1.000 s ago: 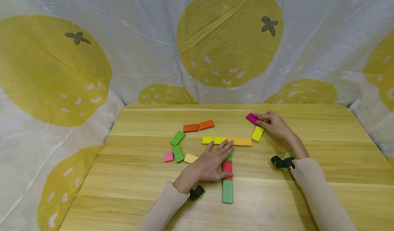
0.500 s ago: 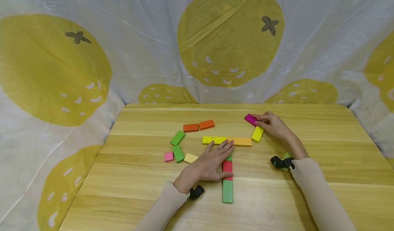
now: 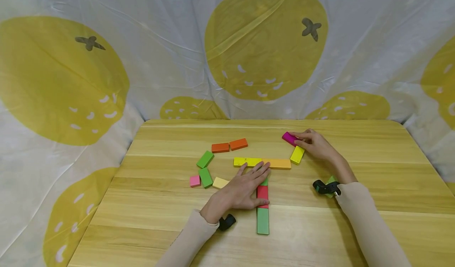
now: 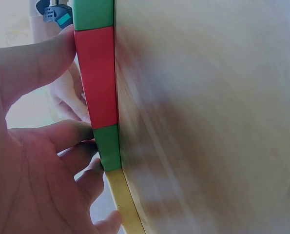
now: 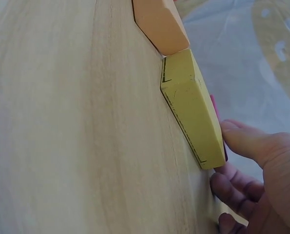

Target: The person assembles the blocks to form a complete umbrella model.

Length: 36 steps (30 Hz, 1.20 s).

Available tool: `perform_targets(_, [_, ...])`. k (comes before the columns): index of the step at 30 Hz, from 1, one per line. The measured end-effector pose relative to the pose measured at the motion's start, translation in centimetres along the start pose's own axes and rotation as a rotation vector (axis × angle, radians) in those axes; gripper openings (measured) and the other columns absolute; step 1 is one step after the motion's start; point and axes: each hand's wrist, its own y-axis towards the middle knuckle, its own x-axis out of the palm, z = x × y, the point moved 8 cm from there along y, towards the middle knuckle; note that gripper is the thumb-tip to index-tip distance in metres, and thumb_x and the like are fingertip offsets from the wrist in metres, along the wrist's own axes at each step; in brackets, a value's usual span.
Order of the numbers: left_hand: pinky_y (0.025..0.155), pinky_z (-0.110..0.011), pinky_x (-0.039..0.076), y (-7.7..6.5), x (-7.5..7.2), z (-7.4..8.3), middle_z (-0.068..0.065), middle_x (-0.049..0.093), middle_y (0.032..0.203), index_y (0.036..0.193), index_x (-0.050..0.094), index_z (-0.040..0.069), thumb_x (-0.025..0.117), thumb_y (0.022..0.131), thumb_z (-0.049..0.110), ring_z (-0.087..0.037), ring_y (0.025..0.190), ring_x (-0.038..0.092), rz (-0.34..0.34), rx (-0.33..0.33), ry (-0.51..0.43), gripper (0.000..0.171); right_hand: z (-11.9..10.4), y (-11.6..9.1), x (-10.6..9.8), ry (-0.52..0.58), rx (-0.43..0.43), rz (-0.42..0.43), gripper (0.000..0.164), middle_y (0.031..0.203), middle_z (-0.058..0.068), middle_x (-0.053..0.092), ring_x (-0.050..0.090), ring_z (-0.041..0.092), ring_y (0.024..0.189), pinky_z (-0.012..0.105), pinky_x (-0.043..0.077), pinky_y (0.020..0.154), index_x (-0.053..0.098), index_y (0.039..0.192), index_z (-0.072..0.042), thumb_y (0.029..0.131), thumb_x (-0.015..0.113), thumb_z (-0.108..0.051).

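Observation:
My right hand (image 3: 316, 144) pinches a magenta block (image 3: 288, 138) between thumb and fingers at the back right of the table. Its near end meets the top of a slanted yellow block (image 3: 297, 155), which hides most of it in the right wrist view. My left hand (image 3: 243, 190) lies with fingers spread over a T of blocks. Its thumb touches the red block (image 4: 97, 78), and the fingers reach over a green block (image 4: 109, 147) to the crossbar of a long yellow block (image 3: 245, 162) and a light orange block (image 3: 281, 164). A lighter green block (image 3: 263, 221) ends the stem.
Left of the T, two orange blocks (image 3: 220, 147), two green blocks (image 3: 205, 159) and a pale yellow block (image 3: 220, 183) form a curve, beside a small pink block (image 3: 194, 181). Another green block (image 3: 331, 179) shows behind the right wrist's black strap. A patterned curtain (image 3: 170, 61) hangs behind the table.
The magenta block has shifted slightly left and turned a little in my right hand's fingertips, its near end now against the yellow block. My left hand has stayed still.

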Motion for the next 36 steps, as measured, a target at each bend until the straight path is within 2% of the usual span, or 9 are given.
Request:
perform_targets(19, [0.131,-0.057,0.010,0.0,0.0,-0.1,0.001,0.009,0.176,0.167,0.018,0.014,0.058,0.099,0.058,-0.018,0.164,0.008,-0.005,-0.010,0.019,0.091,0.5,-0.4,0.0,0.053,0.038,-0.044,0.043,0.115,0.017,0.052,0.043,0.028,0.102,0.038,0.035,0.086,0.055,0.151,-0.014,0.109,0.054,-0.025])
perform_targets(23, [0.131,-0.057,0.011,0.1,0.0,-0.1,0.001,0.009,0.176,0.167,0.018,0.014,0.059,0.099,0.058,-0.018,0.164,0.009,-0.002,-0.010,0.019,0.091,0.3,-0.8,-0.4,0.048,0.026,-0.056,0.044,0.120,0.016,0.055,0.047,0.028,0.103,0.038,0.038,0.085,0.054,0.152,-0.017,0.109,0.054,-0.028])
perform_targets(29, [0.132,-0.057,0.009,0.0,0.0,-0.1,0.001,0.007,0.176,0.167,0.017,0.014,0.057,0.100,0.058,-0.018,0.164,0.007,-0.011,-0.012,0.002,0.090,0.3,-2.8,-1.6,0.070,-0.038,-0.067,0.047,0.129,0.016,0.060,0.056,0.026,0.108,0.030,0.047,0.085,0.050,0.155,-0.015,0.109,0.055,-0.026])
perform_targets(32, [0.132,-0.056,0.009,0.1,0.1,-0.2,0.002,0.008,0.176,0.167,0.018,0.014,0.058,0.100,0.058,-0.017,0.164,0.007,-0.010,-0.012,0.001,0.090,0.8,-4.4,-2.1,0.101,-0.050,-0.054,0.048,0.130,0.015,0.061,0.057,0.017,0.109,0.023,0.050,0.084,0.050,0.155,-0.013,0.109,0.055,-0.025])
perform_targets(36, [0.132,-0.056,0.009,0.1,0.0,-0.2,0.002,0.008,0.176,0.167,0.018,0.015,0.058,0.099,0.058,-0.017,0.164,0.007,-0.013,-0.012,-0.001,0.090,1.4,-6.7,-2.5,0.123,-0.052,-0.036,0.048,0.124,0.013,0.062,0.057,0.003,0.104,0.020,0.051,0.084,0.050,0.154,-0.010,0.108,0.056,-0.023])
